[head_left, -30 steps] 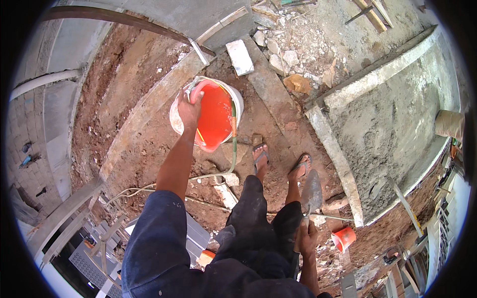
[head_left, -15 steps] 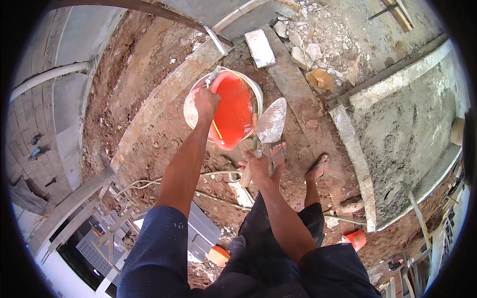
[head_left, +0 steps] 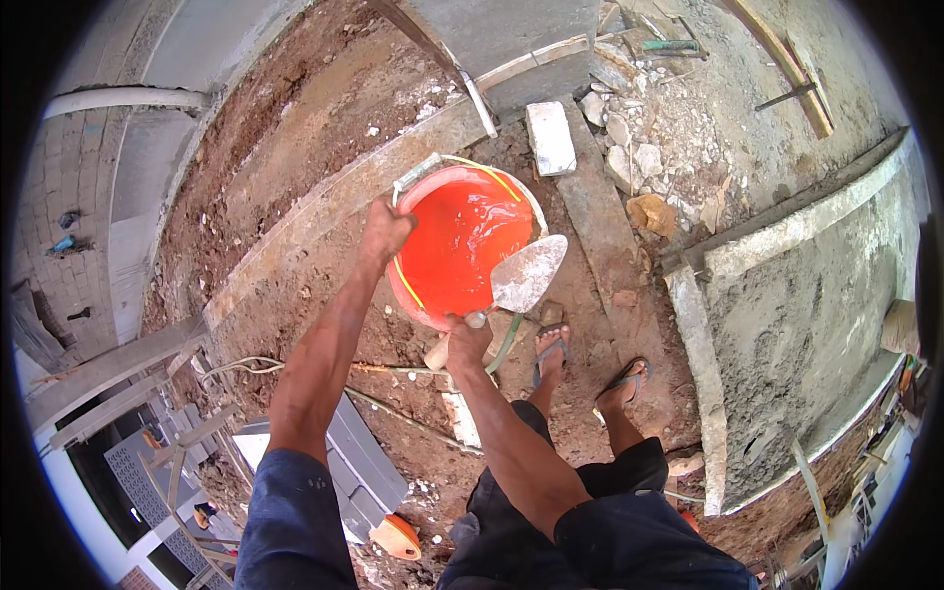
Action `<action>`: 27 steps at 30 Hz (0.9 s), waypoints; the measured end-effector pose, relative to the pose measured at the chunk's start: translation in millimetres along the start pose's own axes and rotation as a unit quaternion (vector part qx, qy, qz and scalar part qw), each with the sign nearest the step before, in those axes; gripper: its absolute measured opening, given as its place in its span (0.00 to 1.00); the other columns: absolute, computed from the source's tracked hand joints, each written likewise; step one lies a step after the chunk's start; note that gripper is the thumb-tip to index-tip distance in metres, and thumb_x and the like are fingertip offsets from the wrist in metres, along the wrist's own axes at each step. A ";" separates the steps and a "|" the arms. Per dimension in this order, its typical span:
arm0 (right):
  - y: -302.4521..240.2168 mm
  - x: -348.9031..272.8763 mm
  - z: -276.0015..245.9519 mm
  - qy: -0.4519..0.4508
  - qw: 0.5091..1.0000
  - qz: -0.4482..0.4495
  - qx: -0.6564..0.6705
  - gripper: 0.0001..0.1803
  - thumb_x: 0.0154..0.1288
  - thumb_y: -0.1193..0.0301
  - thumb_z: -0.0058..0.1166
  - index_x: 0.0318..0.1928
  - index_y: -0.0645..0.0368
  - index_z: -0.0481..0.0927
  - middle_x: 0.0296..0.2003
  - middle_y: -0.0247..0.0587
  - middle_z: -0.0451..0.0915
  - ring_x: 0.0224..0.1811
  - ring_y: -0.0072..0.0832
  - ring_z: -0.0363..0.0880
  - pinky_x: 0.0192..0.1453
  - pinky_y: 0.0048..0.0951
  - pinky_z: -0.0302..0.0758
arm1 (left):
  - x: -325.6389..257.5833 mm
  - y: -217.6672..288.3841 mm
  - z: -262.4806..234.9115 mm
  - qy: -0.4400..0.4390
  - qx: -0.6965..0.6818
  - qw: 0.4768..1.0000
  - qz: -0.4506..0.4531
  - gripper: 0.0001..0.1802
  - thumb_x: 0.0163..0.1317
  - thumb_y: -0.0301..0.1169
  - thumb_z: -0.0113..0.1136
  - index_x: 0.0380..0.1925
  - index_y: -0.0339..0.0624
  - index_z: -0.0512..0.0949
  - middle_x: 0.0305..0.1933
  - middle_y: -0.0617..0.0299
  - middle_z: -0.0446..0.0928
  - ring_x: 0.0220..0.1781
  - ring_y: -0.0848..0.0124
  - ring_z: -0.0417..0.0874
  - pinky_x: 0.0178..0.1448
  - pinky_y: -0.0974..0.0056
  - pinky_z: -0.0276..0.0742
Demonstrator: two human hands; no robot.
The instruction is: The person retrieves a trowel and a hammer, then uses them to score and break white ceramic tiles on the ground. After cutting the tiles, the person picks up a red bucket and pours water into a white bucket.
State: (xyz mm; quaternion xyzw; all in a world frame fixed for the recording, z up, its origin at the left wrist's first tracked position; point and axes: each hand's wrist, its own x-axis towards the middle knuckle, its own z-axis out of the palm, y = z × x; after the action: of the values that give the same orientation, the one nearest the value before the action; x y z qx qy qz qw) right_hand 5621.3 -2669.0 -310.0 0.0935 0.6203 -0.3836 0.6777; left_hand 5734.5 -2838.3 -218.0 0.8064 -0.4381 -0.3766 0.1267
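An orange plastic bucket (head_left: 462, 246), empty inside, hangs tilted over red-brown dirt. My left hand (head_left: 385, 234) grips its rim on the left side. My right hand (head_left: 464, 339) is closed on the wooden handle of a mortar-crusted trowel (head_left: 528, 275), whose blade lies across the bucket's right rim. My feet in sandals (head_left: 551, 359) stand just below the bucket.
A wet cement slab (head_left: 806, 324) with a raised concrete edge lies to the right. A pale brick (head_left: 551, 138) and rubble (head_left: 639, 167) sit beyond the bucket. A concrete curb (head_left: 324, 226) runs diagonally at left. Grey blocks (head_left: 364, 472) and a small orange object (head_left: 398, 536) lie near my legs.
My right hand lifted the trowel from beside my leg up to the bucket, and its blade now rests across the rim. The bucket stays gripped in my left hand.
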 end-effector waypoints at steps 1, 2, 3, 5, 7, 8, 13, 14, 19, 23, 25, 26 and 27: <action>-2.4 -9.8 0.9 0.020 0.999 -0.019 0.028 0.13 0.54 0.80 0.64 0.37 0.56 0.75 0.32 0.32 0.77 0.28 0.24 0.76 0.26 0.32 0.76 | -7.4 3.2 -0.6 0.043 -0.011 0.999 0.013 0.14 0.47 0.28 0.63 0.31 0.27 0.81 0.27 0.52 0.81 0.27 0.67 0.82 0.31 0.62 0.74; -6.7 -16.7 2.0 0.007 0.999 -0.037 0.016 0.12 0.54 0.80 0.64 0.37 0.56 0.75 0.32 0.32 0.77 0.28 0.23 0.76 0.27 0.31 0.76 | -12.3 3.2 -1.9 0.086 -0.021 0.996 0.025 0.12 0.47 0.27 0.63 0.29 0.27 0.81 0.27 0.51 0.81 0.26 0.67 0.82 0.30 0.62 0.74; -12.2 -27.7 3.1 -0.008 0.999 -0.054 0.005 0.12 0.54 0.81 0.64 0.37 0.57 0.75 0.32 0.31 0.77 0.29 0.22 0.76 0.29 0.30 0.76 | -14.1 -12.2 -14.5 0.089 -0.071 0.993 -0.020 0.13 0.47 0.27 0.63 0.32 0.27 0.81 0.29 0.51 0.82 0.27 0.66 0.82 0.31 0.62 0.76; -12.7 -40.9 -4.3 -0.034 0.987 -0.142 -0.061 0.12 0.54 0.81 0.64 0.37 0.57 0.75 0.31 0.31 0.77 0.30 0.21 0.75 0.32 0.27 0.75 | -18.9 -61.0 -44.9 0.095 -0.168 0.975 -0.108 0.15 0.48 0.25 0.64 0.37 0.27 0.81 0.33 0.50 0.83 0.29 0.65 0.84 0.33 0.62 0.78; -16.2 -39.6 -12.8 -0.060 0.942 -0.290 -0.156 0.12 0.54 0.80 0.64 0.36 0.58 0.75 0.31 0.30 0.76 0.30 0.20 0.74 0.35 0.25 0.73 | -46.7 -74.4 -55.7 0.143 -0.328 0.929 -0.091 0.15 0.47 0.20 0.63 0.38 0.26 0.79 0.35 0.49 0.82 0.31 0.61 0.84 0.37 0.59 0.82; -22.9 -43.5 -17.7 -0.066 0.934 -0.301 -0.181 0.12 0.54 0.80 0.65 0.36 0.58 0.74 0.30 0.30 0.76 0.30 0.19 0.73 0.35 0.24 0.72 | -61.7 -81.5 -58.6 0.164 -0.405 0.896 -0.081 0.16 0.46 0.17 0.63 0.39 0.25 0.78 0.36 0.49 0.82 0.32 0.60 0.84 0.39 0.57 0.83; -85.3 -77.0 -23.1 -0.113 0.882 -0.350 -0.295 0.12 0.54 0.79 0.65 0.32 0.58 0.72 0.27 0.27 0.73 0.28 0.16 0.69 0.34 0.23 0.69 | -112.4 -112.6 -48.5 0.203 -0.567 0.795 -0.072 0.21 0.48 0.19 0.63 0.47 0.27 0.78 0.45 0.52 0.82 0.44 0.60 0.85 0.51 0.57 0.80; -96.2 -85.0 -21.8 -0.118 0.870 -0.353 -0.324 0.12 0.54 0.79 0.65 0.31 0.58 0.72 0.26 0.27 0.72 0.28 0.16 0.69 0.34 0.23 0.68 | -118.6 -121.9 -43.9 0.212 -0.593 0.773 -0.075 0.22 0.49 0.19 0.63 0.47 0.27 0.78 0.45 0.52 0.82 0.43 0.60 0.85 0.50 0.57 0.81; -109.7 -83.8 -21.6 -0.146 0.867 -0.310 -0.363 0.16 0.55 0.73 0.62 0.43 0.66 0.76 0.34 0.43 0.80 0.39 0.30 0.78 0.47 0.33 0.73 | -149.3 -140.6 -14.4 0.244 -0.664 0.698 -0.114 0.22 0.55 0.20 0.56 0.52 0.25 0.73 0.51 0.49 0.79 0.49 0.56 0.82 0.56 0.55 0.78; -106.1 -68.6 -37.1 -0.153 0.828 -0.325 -0.430 0.17 0.54 0.74 0.61 0.45 0.66 0.77 0.35 0.44 0.81 0.40 0.31 0.79 0.47 0.33 0.74 | -164.9 -174.6 29.5 0.261 -0.713 0.631 -0.161 0.19 0.55 0.20 0.57 0.49 0.25 0.75 0.47 0.48 0.80 0.45 0.58 0.83 0.51 0.57 0.79; -103.8 -56.6 -53.5 -0.138 0.839 -0.299 -0.432 0.17 0.53 0.75 0.60 0.45 0.65 0.76 0.35 0.43 0.81 0.39 0.31 0.80 0.47 0.33 0.74 | -173.8 -155.9 38.2 0.286 -0.660 0.661 -0.215 0.17 0.55 0.21 0.59 0.46 0.24 0.77 0.43 0.49 0.81 0.41 0.61 0.83 0.47 0.59 0.79; -102.9 -54.2 -62.2 -0.124 0.857 -0.272 -0.419 0.17 0.53 0.75 0.59 0.45 0.64 0.76 0.34 0.42 0.81 0.39 0.31 0.80 0.46 0.33 0.74 | -177.3 -146.8 41.4 0.298 -0.630 0.676 -0.241 0.16 0.55 0.21 0.59 0.44 0.24 0.77 0.41 0.50 0.81 0.40 0.62 0.83 0.46 0.60 0.79; -100.6 -56.2 -69.6 -0.114 0.874 -0.241 -0.407 0.16 0.53 0.76 0.59 0.45 0.64 0.76 0.34 0.41 0.81 0.38 0.31 0.80 0.46 0.33 0.75 | -182.0 -148.9 45.7 0.300 -0.634 0.676 -0.225 0.13 0.54 0.21 0.61 0.39 0.24 0.79 0.37 0.53 0.81 0.35 0.64 0.83 0.41 0.61 0.79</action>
State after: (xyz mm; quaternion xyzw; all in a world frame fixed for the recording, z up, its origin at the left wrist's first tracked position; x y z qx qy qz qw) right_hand 5507.4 -2673.5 -238.4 -0.3874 0.6432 -0.2571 0.6084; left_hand 5732.2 -2599.6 -238.5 0.6763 0.1623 -0.3192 0.6437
